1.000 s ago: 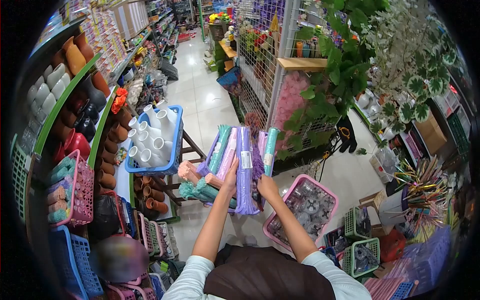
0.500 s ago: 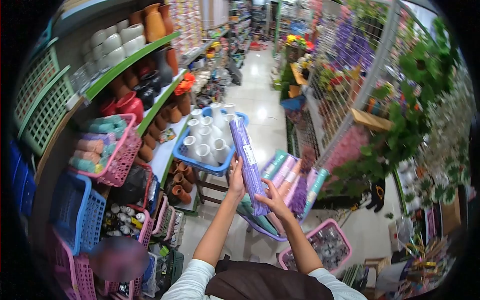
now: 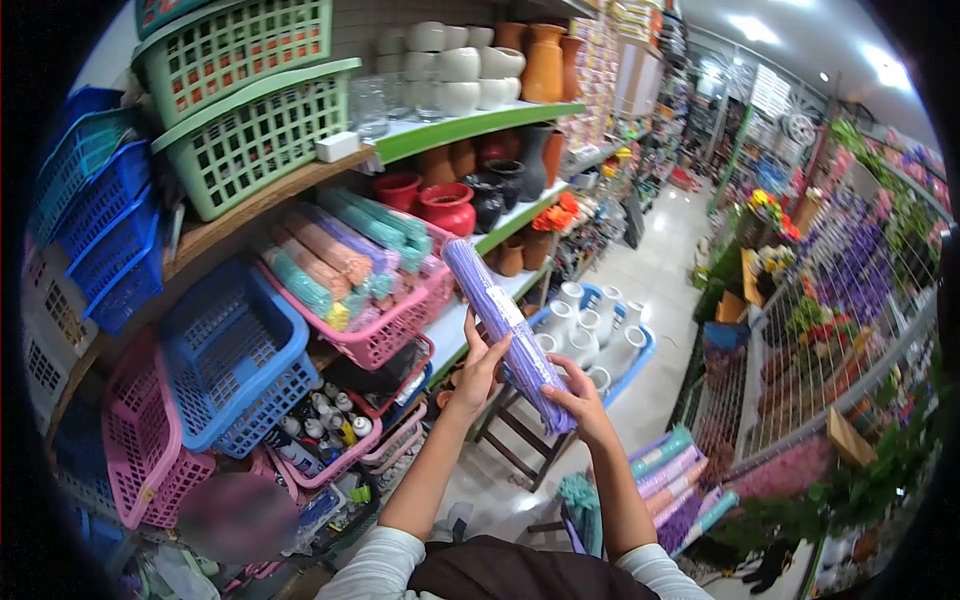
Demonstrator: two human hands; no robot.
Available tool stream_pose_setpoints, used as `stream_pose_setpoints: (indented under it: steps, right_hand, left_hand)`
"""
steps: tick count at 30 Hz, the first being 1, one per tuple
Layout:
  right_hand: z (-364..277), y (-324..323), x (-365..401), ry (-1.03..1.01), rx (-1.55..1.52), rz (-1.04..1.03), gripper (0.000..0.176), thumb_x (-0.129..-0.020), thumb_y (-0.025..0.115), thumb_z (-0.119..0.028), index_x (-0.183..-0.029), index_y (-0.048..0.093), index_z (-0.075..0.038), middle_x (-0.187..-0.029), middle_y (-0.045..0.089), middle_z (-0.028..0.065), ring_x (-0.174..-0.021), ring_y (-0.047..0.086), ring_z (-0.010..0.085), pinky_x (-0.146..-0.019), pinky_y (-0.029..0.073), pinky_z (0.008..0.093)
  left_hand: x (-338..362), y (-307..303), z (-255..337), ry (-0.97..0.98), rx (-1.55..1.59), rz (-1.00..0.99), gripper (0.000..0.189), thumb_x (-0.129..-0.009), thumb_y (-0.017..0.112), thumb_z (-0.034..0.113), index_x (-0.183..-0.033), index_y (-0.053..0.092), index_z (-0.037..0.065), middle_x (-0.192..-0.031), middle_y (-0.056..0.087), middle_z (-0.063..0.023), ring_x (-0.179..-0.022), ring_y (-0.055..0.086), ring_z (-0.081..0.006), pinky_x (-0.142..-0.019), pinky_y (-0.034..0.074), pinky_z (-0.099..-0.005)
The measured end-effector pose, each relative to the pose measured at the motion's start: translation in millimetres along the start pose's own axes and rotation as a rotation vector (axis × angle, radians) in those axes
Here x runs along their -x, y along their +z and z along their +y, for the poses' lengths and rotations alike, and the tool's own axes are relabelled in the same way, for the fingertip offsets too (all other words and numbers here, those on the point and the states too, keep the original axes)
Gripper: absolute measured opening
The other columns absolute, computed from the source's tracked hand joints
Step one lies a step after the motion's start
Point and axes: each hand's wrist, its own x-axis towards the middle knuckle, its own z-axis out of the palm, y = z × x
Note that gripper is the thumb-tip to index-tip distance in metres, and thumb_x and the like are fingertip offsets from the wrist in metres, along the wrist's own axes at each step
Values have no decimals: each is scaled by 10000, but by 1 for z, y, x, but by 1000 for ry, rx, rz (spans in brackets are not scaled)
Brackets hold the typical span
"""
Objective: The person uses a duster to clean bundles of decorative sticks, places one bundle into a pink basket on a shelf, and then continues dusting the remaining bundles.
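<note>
A long purple bundle (image 3: 497, 310) in clear wrap with a white label slants across the middle of the view; it looks like pipe cleaners. My left hand (image 3: 478, 378) closes around its left side, near the middle. Toward the lower end, my right hand (image 3: 578, 400) grips it from the right with fingers and thumb. Just beyond its upper end, a pink basket (image 3: 372, 345) on the left shelf holds similar bundles in teal, peach, purple and yellow. More rolled bundles (image 3: 672, 478) in teal, lilac and peach lie at lower right, partly behind my right forearm.
A blue basket (image 3: 640, 368) of white vases stands on a dark stool (image 3: 520, 450) ahead. Left shelves carry green baskets (image 3: 265, 135), pots and red vases (image 3: 447, 207). A blue basket (image 3: 285, 325) juts out on the left. A wire rack (image 3: 800, 365) with artificial flowers lines the right.
My view has turned left, toward the shelves. The purple bundle stays in both hands, now tilted more and in front of the pink basket's edge.
</note>
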Motion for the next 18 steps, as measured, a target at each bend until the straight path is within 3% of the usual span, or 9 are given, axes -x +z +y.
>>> stream_pose_setpoints:
  steps: [3, 4, 8, 11, 13, 15, 17, 18]
  right_hand:
    - [-14, 21, -46, -12, -4, -101, 497, -811, 637, -155, -1255, 455, -28, -1019, 587, 99, -894, 552, 133, -788, 428, 244]
    - [-15, 26, -62, -19, 14, -124, 489, -812, 635, -165, -1247, 463, -23, -1019, 587, 99, -895, 554, 130, -788, 430, 244]
    - [-33, 66, -118, -49, 61, -247, 458, -820, 625, -184, -1224, 491, -14, -987, 595, 67, -846, 565, 106, -734, 442, 221]
    - [-37, 104, -158, -145, 85, -349, 448, -829, 609, -173, -1230, 489, -13, -981, 589, 58, -849, 558, 97, -730, 442, 219]
    - [-33, 133, -183, -177, 46, -416, 444, -829, 599, -155, -1235, 487, -14, -1017, 582, 72, -873, 557, 108, -752, 444, 223]
    - [-29, 164, -206, -140, 43, -471, 447, -820, 586, -131, -1235, 483, 0, -1054, 578, 94, -907, 559, 133, -793, 447, 245]
    - [-17, 195, -234, -388, 355, -462, 463, -816, 593, -139, -1235, 474, 17, -1057, 579, 99, -918, 562, 143, -801, 449, 255]
    - [-11, 212, -243, -364, 325, -464, 481, -813, 605, -167, -1227, 464, 31, -1061, 586, 129, -930, 571, 165, -800, 454, 275]
  left_hand:
    - [-13, -20, 42, 60, -194, 13, 836, -899, 520, 104, -1438, -119, 130, -1361, 309, -152, -1210, 386, -196, -1010, 313, -330]
    - [-11, -13, 64, 63, -187, 52, 798, -897, 506, 112, -1442, -76, 69, -1445, 172, -109, -1263, 340, -197, -1040, 288, -331]
    - [-26, -53, 97, 173, -226, -34, 812, -886, 519, 116, -1434, -76, 32, -1481, 120, -129, -1264, 343, -205, -1041, 287, -324]
    - [-25, -68, 132, 209, -353, 154, 827, -878, 539, 123, -1429, -66, 8, -1485, 113, -141, -1259, 353, -212, -1039, 287, -318]
    - [-31, -91, 147, 256, -388, 199, 829, -879, 560, 159, -1431, -38, -2, -1427, 265, -175, -1248, 366, -207, -1034, 286, -309]
    - [-35, -120, 159, 265, -488, 250, 837, -877, 578, 194, -1430, -15, -9, -1394, 320, -182, -1255, 360, -216, -1036, 280, -305]
    - [-49, -172, 160, 300, -779, 354, 791, -887, 561, 249, -1426, 51, -22, -1396, 315, -198, -1276, 340, -244, -1050, 262, -317]
    - [-49, -177, 171, 313, -924, 408, 772, -892, 553, 277, -1424, 84, -28, -1397, 313, -206, -1287, 330, -259, -1056, 253, -324]
